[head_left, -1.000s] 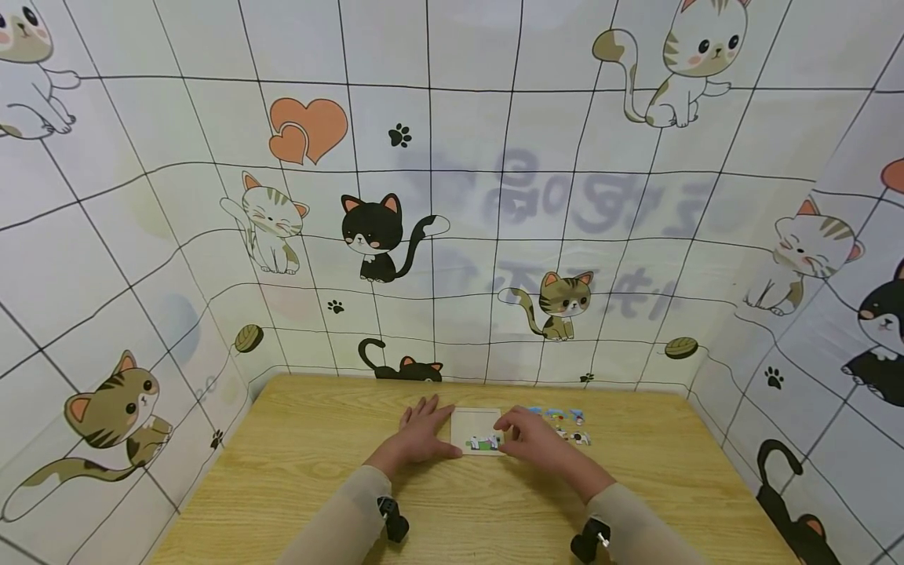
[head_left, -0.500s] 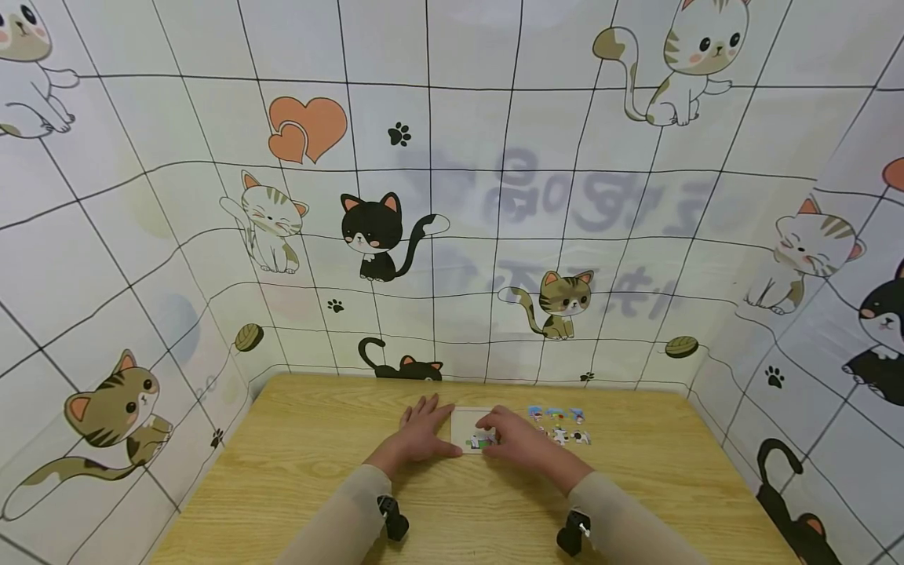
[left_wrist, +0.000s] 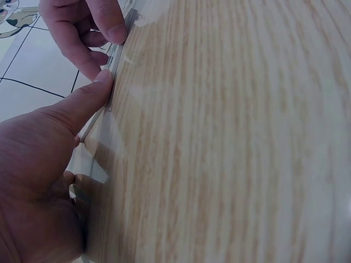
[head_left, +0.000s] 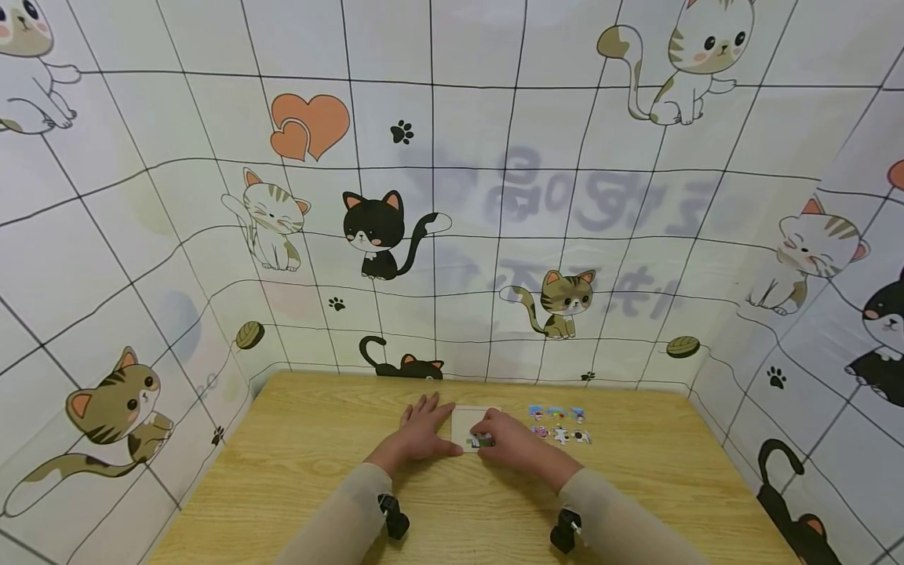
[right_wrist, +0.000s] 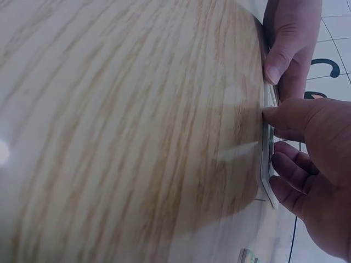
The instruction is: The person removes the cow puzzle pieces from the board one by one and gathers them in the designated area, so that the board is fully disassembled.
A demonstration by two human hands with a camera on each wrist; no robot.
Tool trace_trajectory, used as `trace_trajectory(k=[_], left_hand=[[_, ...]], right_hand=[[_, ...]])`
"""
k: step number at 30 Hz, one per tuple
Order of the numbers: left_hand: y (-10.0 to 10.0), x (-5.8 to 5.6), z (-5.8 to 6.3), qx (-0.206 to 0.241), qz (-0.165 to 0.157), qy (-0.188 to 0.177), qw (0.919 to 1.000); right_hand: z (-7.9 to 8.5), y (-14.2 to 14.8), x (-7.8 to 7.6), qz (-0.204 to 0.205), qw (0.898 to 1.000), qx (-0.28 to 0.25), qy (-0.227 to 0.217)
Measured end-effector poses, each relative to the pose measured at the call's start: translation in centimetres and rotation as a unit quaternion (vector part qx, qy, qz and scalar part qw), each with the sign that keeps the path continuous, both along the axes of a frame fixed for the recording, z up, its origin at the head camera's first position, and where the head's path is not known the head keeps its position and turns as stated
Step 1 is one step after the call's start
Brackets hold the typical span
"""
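Observation:
A small pale puzzle board (head_left: 463, 422) lies flat near the table's far side, with some coloured puzzle pieces (head_left: 475, 442) along its near edge. My left hand (head_left: 424, 431) rests at the board's left side, fingers spread and thumb against the near left corner. Bent over those pieces, my right hand (head_left: 504, 436) touches the board and covers its right part. In the right wrist view, the right hand's (right_wrist: 323, 156) thumb meets the board's near edge (right_wrist: 265, 150) while its other fingers curl loosely above. Whether a piece is pinched there is hidden.
To the right of the board, several loose puzzle pieces (head_left: 556, 413) lie in two rows on the wooden table (head_left: 318, 455). A cat-patterned sheet (head_left: 466, 235) rises behind the table and along both sides.
My right hand has slid left over the row of pieces, uncovering the loose pieces on the table. The left hand has kept its place at the board.

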State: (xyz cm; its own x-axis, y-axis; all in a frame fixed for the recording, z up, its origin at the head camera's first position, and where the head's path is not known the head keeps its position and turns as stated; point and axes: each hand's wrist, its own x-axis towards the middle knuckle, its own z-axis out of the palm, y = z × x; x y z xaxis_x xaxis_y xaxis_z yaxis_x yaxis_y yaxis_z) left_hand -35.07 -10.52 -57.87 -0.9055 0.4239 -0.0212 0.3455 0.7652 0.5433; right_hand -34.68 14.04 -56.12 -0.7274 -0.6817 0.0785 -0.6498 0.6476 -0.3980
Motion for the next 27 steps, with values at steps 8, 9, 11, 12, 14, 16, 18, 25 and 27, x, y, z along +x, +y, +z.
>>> trace_trajectory(k=[8, 9, 11, 12, 14, 16, 18, 25, 27], left_hand=[[0.01, -0.08, -0.01, 0.000, -0.001, -0.002, 1.0000], [0.00, -0.08, -0.02, 0.001, -0.001, -0.003, 1.0000], [-0.01, -0.06, -0.05, 0.001, -0.002, -0.005, 1.0000], [-0.02, -0.05, -0.06, 0.001, -0.002, -0.007, 1.0000], [-0.03, -0.08, -0.13, 0.001, -0.001, -0.007, 1.0000], [-0.04, -0.06, -0.15, 0.001, -0.001, -0.007, 1.0000], [-0.04, -0.05, -0.18, 0.001, -0.001, -0.007, 1.0000], [-0.03, 0.00, -0.09, -0.002, -0.002, -0.003, 1.0000], [-0.03, 0.03, -0.04, -0.002, -0.002, -0.004, 1.0000]], right_hand=[[-0.06, -0.05, 0.00, -0.005, 1.000, -0.001, -0.003], [-0.12, -0.03, 0.00, -0.007, 1.000, -0.002, -0.005], [-0.19, 0.02, -0.01, -0.009, 1.000, -0.005, -0.012], [-0.23, 0.03, 0.00, -0.011, 1.000, -0.007, -0.015], [-0.24, 0.06, 0.02, -0.010, 1.000, -0.012, -0.018], [-0.16, 0.08, 0.05, -0.010, 1.000, -0.017, -0.020], [-0.05, 0.09, 0.11, -0.009, 1.000, -0.020, -0.020], [0.24, 0.10, 0.30, -0.003, 0.999, -0.032, -0.018], [0.27, 0.10, 0.37, -0.004, 0.999, -0.033, -0.018]])
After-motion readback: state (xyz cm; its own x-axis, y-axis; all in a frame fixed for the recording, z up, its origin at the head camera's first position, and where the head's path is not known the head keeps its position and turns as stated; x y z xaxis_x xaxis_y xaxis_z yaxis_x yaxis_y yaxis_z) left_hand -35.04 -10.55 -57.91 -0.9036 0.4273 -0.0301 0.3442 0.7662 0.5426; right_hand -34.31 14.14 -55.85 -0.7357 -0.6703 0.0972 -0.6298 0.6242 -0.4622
